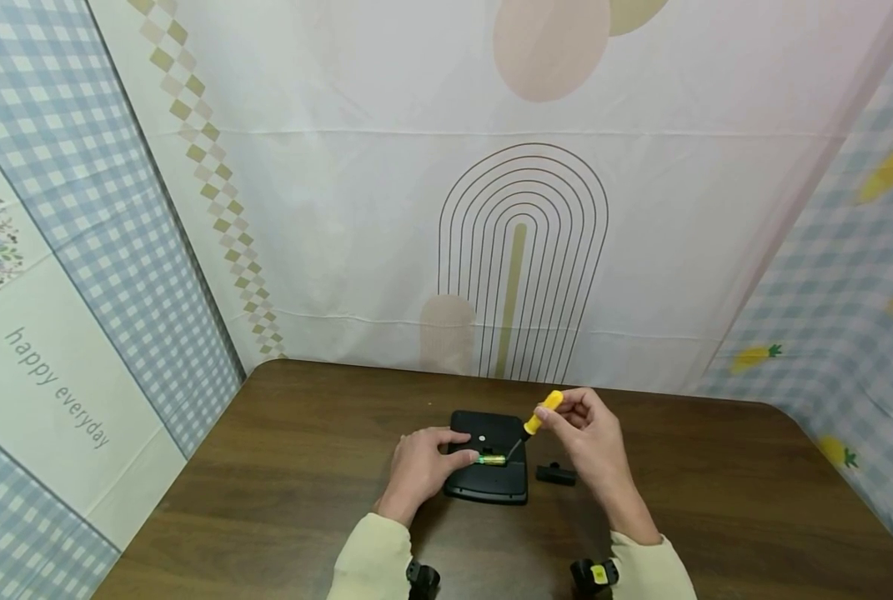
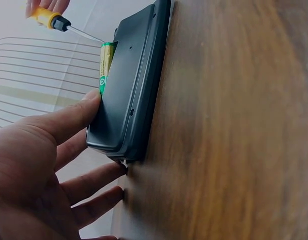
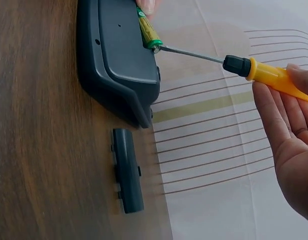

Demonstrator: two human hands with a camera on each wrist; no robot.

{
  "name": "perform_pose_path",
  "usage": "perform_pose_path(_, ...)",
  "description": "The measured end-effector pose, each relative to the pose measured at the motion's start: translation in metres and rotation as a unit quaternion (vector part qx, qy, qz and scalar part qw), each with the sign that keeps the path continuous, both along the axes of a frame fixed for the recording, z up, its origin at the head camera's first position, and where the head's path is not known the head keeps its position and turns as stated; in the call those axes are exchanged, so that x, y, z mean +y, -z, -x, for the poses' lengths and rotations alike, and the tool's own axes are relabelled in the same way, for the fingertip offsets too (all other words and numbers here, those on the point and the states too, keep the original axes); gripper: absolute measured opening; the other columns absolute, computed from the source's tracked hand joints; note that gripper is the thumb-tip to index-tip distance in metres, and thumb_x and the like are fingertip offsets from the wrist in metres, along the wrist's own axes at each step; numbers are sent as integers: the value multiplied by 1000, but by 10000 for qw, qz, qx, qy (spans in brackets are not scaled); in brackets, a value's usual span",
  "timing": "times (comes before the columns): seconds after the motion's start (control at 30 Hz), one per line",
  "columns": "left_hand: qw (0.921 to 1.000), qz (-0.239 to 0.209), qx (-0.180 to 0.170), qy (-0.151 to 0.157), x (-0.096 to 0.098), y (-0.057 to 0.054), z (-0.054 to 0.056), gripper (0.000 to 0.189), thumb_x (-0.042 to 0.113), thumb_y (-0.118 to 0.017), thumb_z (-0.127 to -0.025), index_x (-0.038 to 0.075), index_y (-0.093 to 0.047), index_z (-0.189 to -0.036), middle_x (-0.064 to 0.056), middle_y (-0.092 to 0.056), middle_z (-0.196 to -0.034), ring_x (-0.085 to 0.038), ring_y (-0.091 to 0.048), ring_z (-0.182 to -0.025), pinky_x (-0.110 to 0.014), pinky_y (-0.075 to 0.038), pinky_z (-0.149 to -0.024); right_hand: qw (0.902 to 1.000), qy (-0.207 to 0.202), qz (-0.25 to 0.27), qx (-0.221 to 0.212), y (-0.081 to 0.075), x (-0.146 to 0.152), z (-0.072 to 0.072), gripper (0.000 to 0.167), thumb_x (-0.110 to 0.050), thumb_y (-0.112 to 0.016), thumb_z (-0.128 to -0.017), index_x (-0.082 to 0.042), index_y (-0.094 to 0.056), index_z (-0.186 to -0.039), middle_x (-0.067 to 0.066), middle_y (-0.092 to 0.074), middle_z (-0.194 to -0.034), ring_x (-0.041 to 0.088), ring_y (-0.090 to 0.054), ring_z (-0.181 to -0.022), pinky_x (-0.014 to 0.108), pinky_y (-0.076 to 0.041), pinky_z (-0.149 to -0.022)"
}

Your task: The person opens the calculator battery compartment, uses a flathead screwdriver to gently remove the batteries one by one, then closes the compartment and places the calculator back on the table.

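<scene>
A black calculator-like device (image 1: 487, 483) lies back side up on the table, its battery slot uncovered. In the slot sits a green and gold battery (image 1: 492, 459), also plain in the left wrist view. My left hand (image 1: 425, 467) rests at the device's left side; its thumb (image 2: 88, 102) touches one end of the battery and its other fingers are extended. With thumb and fingers, my right hand (image 1: 592, 437) holds a screwdriver (image 1: 544, 411) by its yellow handle. The screwdriver's tip meets the battery's right end in the right wrist view.
A small black battery cover (image 1: 555, 475) lies on the table just right of the device. The brown wooden table (image 1: 303, 492) reaches back to a white patterned cloth (image 1: 341, 208). Checked cloths (image 1: 48, 100) hang at both sides.
</scene>
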State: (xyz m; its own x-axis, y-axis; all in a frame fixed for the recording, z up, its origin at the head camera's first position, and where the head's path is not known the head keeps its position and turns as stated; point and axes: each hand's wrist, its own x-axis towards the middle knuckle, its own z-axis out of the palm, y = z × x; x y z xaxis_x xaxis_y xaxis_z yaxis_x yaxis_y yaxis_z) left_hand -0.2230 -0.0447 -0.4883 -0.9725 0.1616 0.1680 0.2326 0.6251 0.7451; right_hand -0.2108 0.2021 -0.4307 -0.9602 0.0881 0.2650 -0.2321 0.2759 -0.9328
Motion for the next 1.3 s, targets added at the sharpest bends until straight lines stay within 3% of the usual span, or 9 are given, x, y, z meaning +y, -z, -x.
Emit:
perform_pose_path(0.3,10000,18,86,25,0,1,0,31,35,-85,-92,18,-84,-118,-12,-73,-130,-40,-63,-129,-78,-24,-115,9994,149,222,-237,-4,11,0,37,-15,-79,-99,4,-57,-123,20,-68,-115,9,-71,-94,21,-59,-84)
perform_pose_path(0.57,10000,47,76,40,0,1,0,31,35,-84,-92,18,-84,-119,-13,-73,-131,-41,-62,-129,-78,-25,-115,9898,1132,829,-261,-2,32,4,44,-18,-78,-99,4,-56,-130,5,-66,-108,4,-69,-94,18,-58,-83)
perform_pose_path(0.7,10000,57,59,40,0,0,0,32,36,-84,-92,18,-84,-119,-13,-73,-131,-41,-62,-130,-77,-25,-115,9757,1560,1533,-153,3,42,9,40,-14,-80,-97,2,-56,-126,0,-66,-102,5,-69,-90,18,-59,-80)
perform_pose_path(0.93,10000,10,11,44,0,-1,-1,32,35,-84,-92,17,-83,-119,-15,-72,-133,-42,-61,-131,-77,-24,-116,9378,1853,2926,-227,14,58,15,38,-8,-81,-94,-3,-56,-122,2,-68,-98,8,-73,-85,22,-60,-81)
perform_pose_path(1.07,10000,0,19,51,0,-1,-2,32,35,-84,-92,17,-83,-119,-15,-72,-133,-42,-61,-131,-77,-24,-116,9210,1945,3344,-456,19,65,16,40,-9,-82,-94,-4,-55,-123,1,-68,-97,8,-75,-85,22,-60,-82)
perform_pose_path(1.3,10000,43,9,47,0,-1,-1,33,36,-84,-93,17,-83,-120,-14,-72,-133,-41,-62,-130,-77,-24,-116,9080,1956,3647,-648,28,71,18,42,-9,-81,-94,-2,-54,-126,-1,-72,-98,8,-75,-89,23,-60,-84)
